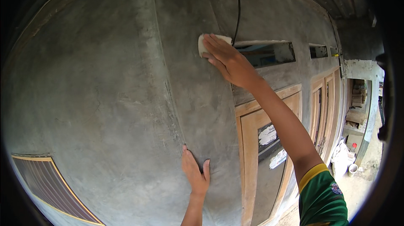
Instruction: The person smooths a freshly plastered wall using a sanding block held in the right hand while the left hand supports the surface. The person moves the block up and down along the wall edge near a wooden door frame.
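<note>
Beneath the fingers of the right grip: pale pad, pressed to a grey plastered wall; its left margin and upper right corner show past the hand. Right grip nearly flat, fingers extended over the pad; whether they also pinch its edge cannot be told. Just right of this grip, black cable hanging down, and narrow opening in the wall, partly covered by the hand. Well below the right grip, left grip: laid against the wall, fingers extended, thumb spread away, nothing seen in it; fingertips at the lower part of a long ridge. Right of the left grip, wooden frame, crossed in part by the right forearm. Well left of the left grip, low down, dark striped panel. Farthest, well right of both grips: second opening, white heap, pale bucket.
</note>
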`<state>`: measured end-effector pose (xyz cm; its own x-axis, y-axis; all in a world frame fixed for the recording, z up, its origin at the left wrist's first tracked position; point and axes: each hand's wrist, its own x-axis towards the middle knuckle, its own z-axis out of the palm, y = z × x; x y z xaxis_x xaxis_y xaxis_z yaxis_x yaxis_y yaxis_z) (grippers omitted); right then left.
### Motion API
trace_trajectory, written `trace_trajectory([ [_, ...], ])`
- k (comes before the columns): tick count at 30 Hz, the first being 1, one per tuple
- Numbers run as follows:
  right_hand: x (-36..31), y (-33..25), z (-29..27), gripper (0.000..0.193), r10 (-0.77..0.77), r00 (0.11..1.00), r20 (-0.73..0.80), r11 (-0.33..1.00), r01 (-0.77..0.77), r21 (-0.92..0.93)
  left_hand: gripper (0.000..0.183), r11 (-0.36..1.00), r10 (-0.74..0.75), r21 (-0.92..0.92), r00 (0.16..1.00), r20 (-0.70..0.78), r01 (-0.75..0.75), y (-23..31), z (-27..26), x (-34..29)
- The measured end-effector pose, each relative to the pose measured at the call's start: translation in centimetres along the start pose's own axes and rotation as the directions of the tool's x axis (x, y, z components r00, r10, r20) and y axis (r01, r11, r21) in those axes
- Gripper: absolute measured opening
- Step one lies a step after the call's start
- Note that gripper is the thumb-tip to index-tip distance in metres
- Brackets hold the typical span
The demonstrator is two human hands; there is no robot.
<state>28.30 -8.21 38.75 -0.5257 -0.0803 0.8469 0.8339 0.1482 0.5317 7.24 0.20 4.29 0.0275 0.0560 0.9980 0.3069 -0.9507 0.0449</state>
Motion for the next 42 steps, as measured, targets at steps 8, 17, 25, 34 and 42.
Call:
trace_trajectory([
  [8,0.9,0.5,2.1,0.055,-0.001,0.998,-0.057,1.000,0.000,-0.019,0.086,0.999,-0.020,-0.034,1.000,0.005,0.020,-0.1,0.2,-0.1],
  [17,1.6,-1.6,1.8,0.054,0.097,0.981,-0.171,0.995,-0.099,-0.005,0.082,0.997,-0.036,-0.066,0.999,0.020,0.038,-0.1,0.1,-0.4],
  [25,1.2,-1.8,3.1,0.053,0.135,0.966,-0.222,0.991,-0.137,0.005,0.081,0.999,-0.014,-0.045,1.000,0.014,0.014,-0.3,0.0,-0.2],
  [34,-0.3,-1.0,3.3,0.054,0.119,0.993,-0.016,0.988,-0.120,-0.099,0.083,1.000,-0.012,-0.021,1.000,-0.005,0.012,-0.3,0.1,-0.3],
  [42,1.1,-2.1,1.0,0.054,0.126,0.984,-0.126,0.990,-0.134,-0.052,0.082,1.000,-0.006,0.011,1.000,-0.004,0.006,-0.2,0.0,-0.4],
])
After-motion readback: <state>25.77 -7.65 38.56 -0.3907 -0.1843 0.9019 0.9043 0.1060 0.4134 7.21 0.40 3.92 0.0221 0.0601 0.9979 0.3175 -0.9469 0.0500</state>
